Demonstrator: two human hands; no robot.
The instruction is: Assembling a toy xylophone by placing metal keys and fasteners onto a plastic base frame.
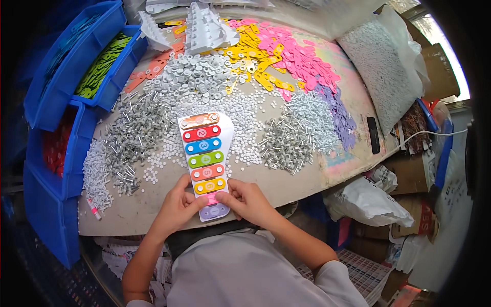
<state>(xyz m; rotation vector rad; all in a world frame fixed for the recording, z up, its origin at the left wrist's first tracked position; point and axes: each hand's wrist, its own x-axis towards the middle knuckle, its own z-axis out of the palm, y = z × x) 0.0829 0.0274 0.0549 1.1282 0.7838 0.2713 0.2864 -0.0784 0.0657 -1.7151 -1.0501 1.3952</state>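
1. At the far left of the frame, blue bins [48, 107] held coloured bars, green ones [102, 66] among them.
2. Right of the bins lay small white pegs [96, 169], then a heap of grey nails [134, 125], on the table [296, 184].
3. At lower centre, the left hand [179, 207] gripped the toy xylophone [204, 159] by its left edge, fingers bent against the side and thumb on the pink bar's left part.
4. The toy xylophone stood between the two hands, its lower end at the fingers and most of its length reaching up the frame beyond them. Its bars ran, top to bottom, shiny orange, red, blue, green, coral, yellow, pink and pale purple, on a white base that jutted out at the upper right. White round pegs showed at the ends of the upper six bars; the thumbs partly covered the pink one.
5. The right hand [250, 202] gripped the right edge, thumb on the pink bar's right end, fingers bent and partly hidden.
6. At upper centre and right lay yellow bars [244, 52], pink bars [302, 56] and purple bars [341, 120].
7. Farther right were a black phone [373, 134] and a bag [381, 64] of small pale pieces.
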